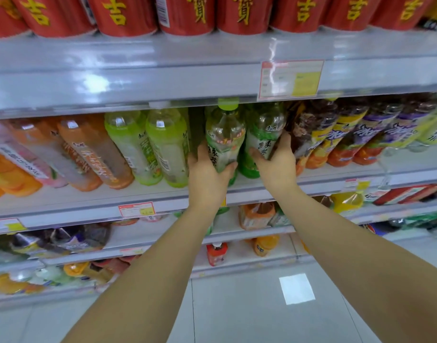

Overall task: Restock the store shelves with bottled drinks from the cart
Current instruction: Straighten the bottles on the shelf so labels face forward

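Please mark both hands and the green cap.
left hand (207, 175): head view, back of hand.
right hand (278, 164): head view, back of hand.
green cap (228, 103): head view, its side.

My left hand (207, 180) and right hand (278, 167) are bare, at the centre of the frame. My left forearm (148, 273) and right forearm (356, 256) are bare too, broad at the bottom edge and narrowing to the wrists. My fingertips are blurred.
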Tool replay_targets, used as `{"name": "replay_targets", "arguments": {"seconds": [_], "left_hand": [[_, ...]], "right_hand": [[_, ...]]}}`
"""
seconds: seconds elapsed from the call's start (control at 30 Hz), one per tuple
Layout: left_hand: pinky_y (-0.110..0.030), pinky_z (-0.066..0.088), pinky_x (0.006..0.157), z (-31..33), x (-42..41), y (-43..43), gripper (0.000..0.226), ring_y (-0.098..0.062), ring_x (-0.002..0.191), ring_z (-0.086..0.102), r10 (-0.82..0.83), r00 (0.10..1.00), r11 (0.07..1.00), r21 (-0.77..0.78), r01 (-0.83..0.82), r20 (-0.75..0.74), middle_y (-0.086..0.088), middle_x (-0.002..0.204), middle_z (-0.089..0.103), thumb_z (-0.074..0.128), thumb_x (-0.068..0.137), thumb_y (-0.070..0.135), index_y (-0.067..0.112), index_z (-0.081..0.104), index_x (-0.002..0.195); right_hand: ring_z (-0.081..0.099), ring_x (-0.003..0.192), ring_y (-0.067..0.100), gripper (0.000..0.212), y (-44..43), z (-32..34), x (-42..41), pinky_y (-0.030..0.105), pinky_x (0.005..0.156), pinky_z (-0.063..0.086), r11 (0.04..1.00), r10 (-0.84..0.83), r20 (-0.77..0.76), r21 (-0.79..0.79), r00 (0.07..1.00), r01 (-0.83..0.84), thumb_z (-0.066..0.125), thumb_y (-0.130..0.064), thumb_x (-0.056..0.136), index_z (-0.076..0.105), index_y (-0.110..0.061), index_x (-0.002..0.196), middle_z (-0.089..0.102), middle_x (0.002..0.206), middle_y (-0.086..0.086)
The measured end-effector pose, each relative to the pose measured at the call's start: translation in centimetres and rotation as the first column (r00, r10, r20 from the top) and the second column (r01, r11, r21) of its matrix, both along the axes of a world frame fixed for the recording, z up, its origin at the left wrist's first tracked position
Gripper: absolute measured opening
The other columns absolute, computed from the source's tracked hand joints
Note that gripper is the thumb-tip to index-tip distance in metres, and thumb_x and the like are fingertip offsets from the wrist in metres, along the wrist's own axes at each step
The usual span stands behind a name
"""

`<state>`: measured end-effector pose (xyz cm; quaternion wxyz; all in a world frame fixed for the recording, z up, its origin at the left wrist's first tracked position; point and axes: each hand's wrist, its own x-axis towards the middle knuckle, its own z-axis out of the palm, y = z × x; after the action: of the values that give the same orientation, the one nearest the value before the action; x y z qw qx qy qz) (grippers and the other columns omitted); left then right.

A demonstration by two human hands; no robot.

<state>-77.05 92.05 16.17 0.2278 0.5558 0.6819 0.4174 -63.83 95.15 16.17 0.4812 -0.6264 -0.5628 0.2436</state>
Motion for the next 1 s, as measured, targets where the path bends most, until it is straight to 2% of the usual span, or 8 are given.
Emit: {"name": "replay_targets", "arguments": {"seconds": [0.2,0.3,0.37,0.47,0.53,0.67,0.8,1.0], "left_hand": [[-0.021,0.038,0.068,-0.4,2.3,1.0,0.069,-0.027,0.097,0.054,0.094,0.983,0.994,0.048,-0.103,0.155,-0.015,0.114,0.049,0.082,0.068,0.027,-0.001,0.038,0.112],[-0.038,0.048,0.073,-0.5,3.3,1.1,0.069,-0.031,0.101,0.054,0.132,0.973,0.989,0.04,-0.142,0.191,-0.015,0.112,0.05,0.081,0.068,0.029,0.001,0.033,0.109],[-0.045,0.05,0.083,-1.0,3.2,0.8,0.075,-0.03,0.11,0.052,0.087,0.977,0.995,0.036,-0.096,0.195,-0.014,0.121,0.048,0.079,0.07,0.027,0.002,0.029,0.12],[-0.036,0.045,0.095,-2.0,2.0,-0.1,0.085,-0.021,0.119,0.048,-0.043,0.972,0.999,0.019,0.039,0.23,-0.009,0.134,0.045,0.073,0.076,0.021,0.014,0.019,0.141],[-0.025,0.041,0.088,-2.4,1.2,-0.3,0.072,-0.012,0.111,0.049,-0.08,0.978,0.997,0.009,0.079,0.195,-0.006,0.131,0.049,0.069,0.081,0.017,0.013,0.027,0.139],[-0.022,0.039,0.082,-2.7,0.6,0.9,0.059,-0.022,0.111,0.054,-0.067,0.991,0.998,0.031,0.063,0.117,-0.011,0.124,0.054,0.069,0.082,0.013,0.006,0.038,0.131],[-0.014,0.034,0.081,-2.8,0.3,1.7,0.062,-0.019,0.113,0.051,-0.084,0.992,0.996,0.017,0.082,0.09,-0.008,0.124,0.053,0.071,0.081,0.017,0.008,0.038,0.133],[-0.016,0.035,0.082,-2.9,-0.4,2.8,0.061,-0.012,0.11,0.048,-0.147,0.983,0.989,-0.014,0.15,0.108,-0.005,0.125,0.052,0.071,0.081,0.019,0.011,0.038,0.132]], "right_hand": [[0.056,0.113,0.025,0.064,-0.5,-0.1,0.5,0.02,0.083,0.042,1.0,0.018,-0.011,-0.014,1.0,-0.019,0.07,-0.015,0.08,0.036,-0.006,0.133,0.058,0.124,0.011],[0.056,0.112,0.022,0.067,-0.8,0.1,0.8,0.02,0.084,0.042,0.999,0.044,-0.015,-0.03,0.999,-0.045,0.071,-0.015,0.08,0.034,-0.008,0.136,0.058,0.125,0.009],[0.057,0.112,0.019,0.066,-1.1,0.0,1.0,0.022,0.087,0.044,0.996,0.071,-0.034,-0.049,0.997,-0.073,0.07,-0.013,0.081,0.035,-0.01,0.136,0.059,0.124,0.006],[0.055,0.115,0.016,0.067,-2.0,-1.0,1.5,0.031,0.097,0.047,0.991,0.107,-0.062,-0.076,0.992,-0.112,0.068,-0.01,0.082,0.033,-0.01,0.139,0.056,0.123,0.0],[0.049,0.122,0.016,0.068,-2.6,-1.9,1.8,0.036,0.102,0.043,0.991,0.114,-0.023,-0.07,0.993,-0.115,0.066,-0.011,0.084,0.03,-0.011,0.141,0.051,0.129,0.0],[0.045,0.125,0.02,0.066,-2.5,-3.0,1.8,0.04,0.104,0.041,0.991,0.116,0.041,-0.064,0.992,-0.114,0.064,-0.012,0.085,0.029,-0.01,0.141,0.048,0.135,0.007],[0.051,0.12,0.023,0.063,-1.3,-2.7,1.7,0.036,0.099,0.044,0.991,0.124,0.083,-0.059,0.989,-0.12,0.065,-0.011,0.083,0.034,-0.009,0.138,0.054,0.128,0.01],[0.053,0.115,0.028,0.059,-0.4,-3.0,1.2,0.025,0.088,0.041,0.996,0.086,0.164,-0.048,0.983,-0.079,0.064,-0.01,0.086,0.034,-0.005,0.137,0.056,0.126,0.015]]}}
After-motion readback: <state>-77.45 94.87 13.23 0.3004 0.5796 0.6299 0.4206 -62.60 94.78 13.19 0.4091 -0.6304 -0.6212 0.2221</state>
